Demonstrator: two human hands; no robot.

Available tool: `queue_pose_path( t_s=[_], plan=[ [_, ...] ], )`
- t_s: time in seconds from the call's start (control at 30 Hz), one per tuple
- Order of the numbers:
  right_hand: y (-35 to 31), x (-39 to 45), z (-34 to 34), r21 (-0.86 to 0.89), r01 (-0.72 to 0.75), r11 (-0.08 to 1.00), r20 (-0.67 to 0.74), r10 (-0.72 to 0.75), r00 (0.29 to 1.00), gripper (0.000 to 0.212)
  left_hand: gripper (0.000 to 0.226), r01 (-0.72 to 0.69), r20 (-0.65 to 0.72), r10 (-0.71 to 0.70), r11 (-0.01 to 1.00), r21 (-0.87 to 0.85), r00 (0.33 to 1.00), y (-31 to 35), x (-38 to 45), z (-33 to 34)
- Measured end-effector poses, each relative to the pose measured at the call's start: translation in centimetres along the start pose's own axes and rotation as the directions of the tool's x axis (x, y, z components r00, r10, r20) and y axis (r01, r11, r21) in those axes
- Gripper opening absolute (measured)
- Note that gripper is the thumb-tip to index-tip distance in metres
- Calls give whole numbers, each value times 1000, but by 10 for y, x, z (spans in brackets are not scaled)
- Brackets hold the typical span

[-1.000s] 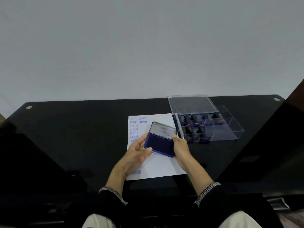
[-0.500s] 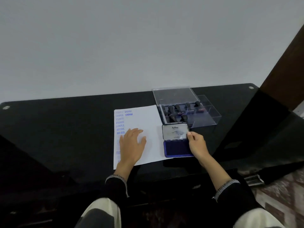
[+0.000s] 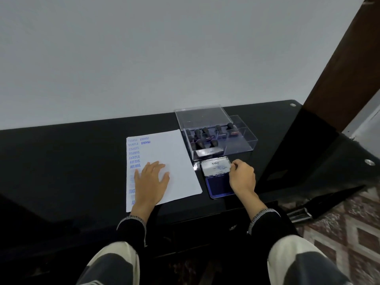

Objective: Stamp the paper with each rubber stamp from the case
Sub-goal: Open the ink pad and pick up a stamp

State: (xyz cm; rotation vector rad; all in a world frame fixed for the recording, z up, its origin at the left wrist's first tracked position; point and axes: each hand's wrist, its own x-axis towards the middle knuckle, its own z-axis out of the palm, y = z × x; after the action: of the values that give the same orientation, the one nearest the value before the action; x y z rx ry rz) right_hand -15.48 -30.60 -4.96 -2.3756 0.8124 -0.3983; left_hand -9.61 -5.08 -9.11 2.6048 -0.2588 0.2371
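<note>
A pale wall backs the glossy black table [image 3: 61, 161], likely slippery under the thin, light paper [image 3: 174, 161]. The left hand [image 3: 151, 179] lies flat, fingers spread, pinning the sheet. Right of it stands the open clear case [image 3: 246, 145], stiff and probably brittle, holding the stamps [image 3: 203, 133]; their small knobs suit a pinch. The right hand [image 3: 242, 177] curls its fingers at the open ink pad [image 3: 218, 177]'s lid edge.

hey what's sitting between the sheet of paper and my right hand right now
The open ink pad: its lid folded back, blue pad facing up. It lies on the black table, right of the paper, with the right hand at its right edge, in the head view.
</note>
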Motion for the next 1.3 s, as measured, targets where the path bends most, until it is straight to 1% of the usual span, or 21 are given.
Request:
queue_pose_path(
  t_s=[0.17, 0.23, 0.3, 0.4, 0.47, 0.53, 0.57, 0.67, 0.77, 0.87, 0.97, 1.07, 1.13, 1.17, 1.23, 1.3],
  plan=[
    [-1, 0, 6, -36, 1, 999, -28, -2, 1000, 18, 37, 11, 5, -11, 1000, 3, 1000, 1, 0, -1],
    [-7, -2, 7, -76, 32, 997, -72, -37, 997, 21, 37, 24, 12, -24, 1000, 6, 1000, 3, 0, -2],
    [-16, -3, 11, -51, 137, 989, -111, -142, 984, 21, 37, 53, 24, -53, 998, 16, 998, 5, -1, -3],
    [-38, 2, 19, 52, 314, 948, -134, -305, 943, 15, 37, 79, 45, -81, 996, 33, 996, 7, -1, -4],
    [-54, 10, 22, 57, 357, 932, -173, -343, 923, 13, 38, 90, 58, -92, 995, 31, 994, 7, 1, -5],
    [-66, 22, 24, 1, 341, 940, -186, -335, 924, 14, 38, 97, 60, -99, 995, 24, 993, 7, 1, -5],
    [-71, 28, 25, -47, 315, 948, -169, -318, 933, 17, 38, 97, 57, -98, 995, 18, 994, 6, 1, -4],
    [-82, 46, 25, -215, 211, 953, -45, -226, 973, 23, 37, 85, 34, -85, 996, -10, 996, 5, 0, -3],
    [-94, 57, 23, -379, 159, 912, 87, -137, 987, 26, 37, 78, 20, -78, 997, -15, 997, 5, -1, -3],
    [-105, 63, 23, -457, 145, 877, 150, -85, 985, 34, 37, 82, 17, -82, 997, -6, 996, 5, -1, -3],
    [-111, 66, 26, -486, 107, 867, 173, -25, 985, 39, 37, 81, 16, -81, 997, -5, 997, 6, -1, -2],
    [-114, 67, 24, -466, 83, 881, 191, 9, 982, 40, 37, 81, 20, -81, 997, -2, 997, 6, -1, -3],
    [-113, 66, 23, -421, 66, 905, 181, 12, 983, 37, 37, 81, 22, -81, 997, -4, 996, 6, -2, -4],
    [-113, 65, 23, -389, 59, 919, 154, 2, 988, 33, 37, 82, 24, -81, 997, -10, 996, 5, -2, -3],
    [-112, 59, 25, -289, 72, 955, 48, -60, 997, 27, 37, 91, 23, -90, 995, -31, 996, 4, -1, -2],
    [-113, 49, 27, -101, 154, 983, -92, -164, 982, 27, 37, 127, -12, -128, 990, -68, 992, 3, 1, -1]
  ],
)
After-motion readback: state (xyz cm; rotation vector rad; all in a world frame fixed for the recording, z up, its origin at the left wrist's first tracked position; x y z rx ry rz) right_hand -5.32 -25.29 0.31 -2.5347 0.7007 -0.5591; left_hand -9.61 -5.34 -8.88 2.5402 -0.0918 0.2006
